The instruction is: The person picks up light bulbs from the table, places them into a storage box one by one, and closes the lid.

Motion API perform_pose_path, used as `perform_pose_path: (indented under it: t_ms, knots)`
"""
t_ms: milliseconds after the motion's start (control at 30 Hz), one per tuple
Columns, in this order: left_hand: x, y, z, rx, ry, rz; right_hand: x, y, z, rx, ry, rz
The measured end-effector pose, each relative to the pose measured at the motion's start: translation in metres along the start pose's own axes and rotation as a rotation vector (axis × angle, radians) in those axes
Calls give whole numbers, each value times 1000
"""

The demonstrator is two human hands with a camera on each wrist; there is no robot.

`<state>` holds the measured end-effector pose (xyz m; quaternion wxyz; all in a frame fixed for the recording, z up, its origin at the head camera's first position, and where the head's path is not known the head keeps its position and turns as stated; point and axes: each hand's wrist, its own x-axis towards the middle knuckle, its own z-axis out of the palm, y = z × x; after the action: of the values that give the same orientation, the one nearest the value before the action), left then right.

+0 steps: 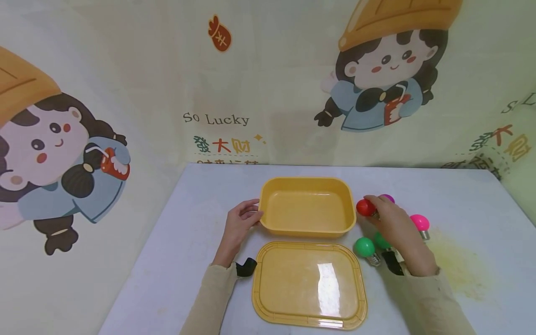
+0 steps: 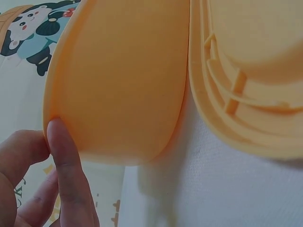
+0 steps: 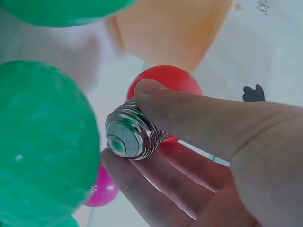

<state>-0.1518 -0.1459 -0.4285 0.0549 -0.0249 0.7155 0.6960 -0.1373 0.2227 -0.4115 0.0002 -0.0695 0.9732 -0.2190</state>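
Observation:
My right hand [image 1: 395, 228] holds a red light bulb [image 1: 365, 208] beside the right end of a yellow plastic box [image 1: 307, 233]. In the right wrist view, thumb and fingers pinch the red bulb [image 3: 165, 78] around its silvery screw base. At the box's left end, my left hand [image 1: 243, 223] pinches the rim between thumb and finger, as the left wrist view shows on the box wall [image 2: 123, 85]. The box stands upright, and its inside floor shows bare. Close to my right hand lie a green bulb [image 1: 365, 247], a second green bulb [image 1: 382, 240] partly hidden, and a pink bulb [image 1: 419, 222].
In front of the box a yellow lid [image 1: 307, 284] lies flat on the white table [image 1: 167, 284]. A purple bulb [image 1: 388, 197] lies behind my right hand, mostly covered. A printed cloth [image 1: 284, 93] hangs along the table's back edge.

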Motion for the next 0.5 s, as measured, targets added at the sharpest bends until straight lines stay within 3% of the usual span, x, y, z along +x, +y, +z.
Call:
perform_pose_path:
  t_ms: [500]
  knots:
    - [1, -2, -1, -11, 4, 0, -6, -6, -9, 3, 100, -60]
